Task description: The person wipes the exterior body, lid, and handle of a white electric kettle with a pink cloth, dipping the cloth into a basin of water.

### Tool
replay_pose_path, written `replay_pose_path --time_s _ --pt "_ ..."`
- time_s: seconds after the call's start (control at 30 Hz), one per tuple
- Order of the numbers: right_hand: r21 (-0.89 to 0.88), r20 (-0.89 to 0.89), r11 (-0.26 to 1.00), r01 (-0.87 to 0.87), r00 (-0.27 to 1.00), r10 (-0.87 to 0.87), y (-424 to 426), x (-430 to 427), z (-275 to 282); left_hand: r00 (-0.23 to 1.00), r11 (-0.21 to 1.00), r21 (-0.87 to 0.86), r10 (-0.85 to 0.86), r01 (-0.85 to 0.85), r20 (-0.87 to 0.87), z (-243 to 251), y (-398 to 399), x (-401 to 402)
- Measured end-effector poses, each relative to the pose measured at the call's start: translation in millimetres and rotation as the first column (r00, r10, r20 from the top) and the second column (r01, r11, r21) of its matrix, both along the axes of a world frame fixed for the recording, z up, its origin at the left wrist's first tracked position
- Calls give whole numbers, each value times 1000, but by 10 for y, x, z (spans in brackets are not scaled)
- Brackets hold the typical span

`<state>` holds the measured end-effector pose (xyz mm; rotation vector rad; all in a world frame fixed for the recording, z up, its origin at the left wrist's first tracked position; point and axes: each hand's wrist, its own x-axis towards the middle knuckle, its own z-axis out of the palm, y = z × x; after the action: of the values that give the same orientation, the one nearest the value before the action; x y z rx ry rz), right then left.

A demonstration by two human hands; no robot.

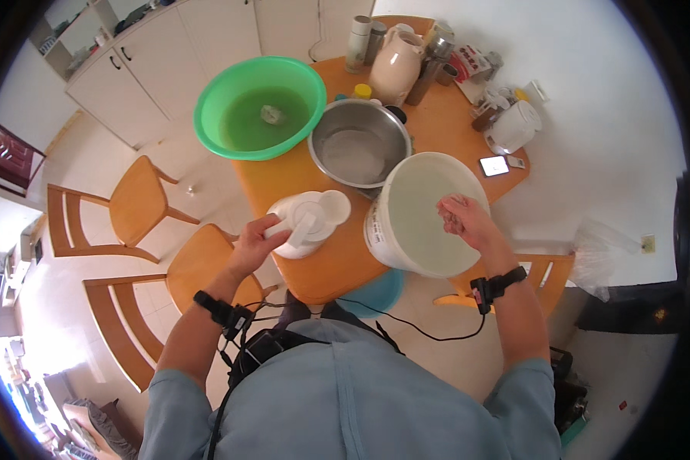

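Note:
My left hand (261, 237) grips the side of a white lidded jug (312, 215) by its handle, near the table's front edge. A pale round cup-like part (334, 207) juts from the jug's top right; whether it is separate I cannot tell. My right hand (463, 218) is over the mouth of a large white plastic bucket (382, 213) of cloudy water. Its fingers are curled and look wet; whether they hold anything is unclear. Behind the bucket sits a stainless steel basin (399, 123). A green plastic basin (207, 129) holds water and a pale lump (272, 114).
The wooden table (316, 282) bears a beige ceramic-looking jug (395, 69), several flasks, a white kettle (513, 126) and a phone (494, 166). A blue basin (382, 293) is below the table. Wooden chairs (138, 201) stand at left. A cable (414, 328) runs between my wrist straps.

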<state>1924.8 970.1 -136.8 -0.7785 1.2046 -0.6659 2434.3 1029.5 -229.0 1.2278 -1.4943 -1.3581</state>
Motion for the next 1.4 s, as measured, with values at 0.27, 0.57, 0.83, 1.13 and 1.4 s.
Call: replay_pose_path --time_s 0.27,0.57,0.83,1.13,1.4 --pt "-200 -89 940 276 951 -298 -29 412 309 997 987 140 -75 77 -20 -191 -68 243" --pt "-219 -313 950 221 906 -283 -124 423 163 984 984 69 -167 163 68 -49 -83 207" --pt "-228 -484 942 245 811 -328 -168 599 23 969 988 66 -152 142 197 -140 -67 271" --pt "-236 -741 968 -83 660 -124 -119 268 -296 963 978 105 -199 183 180 -34 -91 244" --pt "-486 -831 687 -540 530 -171 -10 1205 563 970 970 84 -234 229 64 -112 -180 258"
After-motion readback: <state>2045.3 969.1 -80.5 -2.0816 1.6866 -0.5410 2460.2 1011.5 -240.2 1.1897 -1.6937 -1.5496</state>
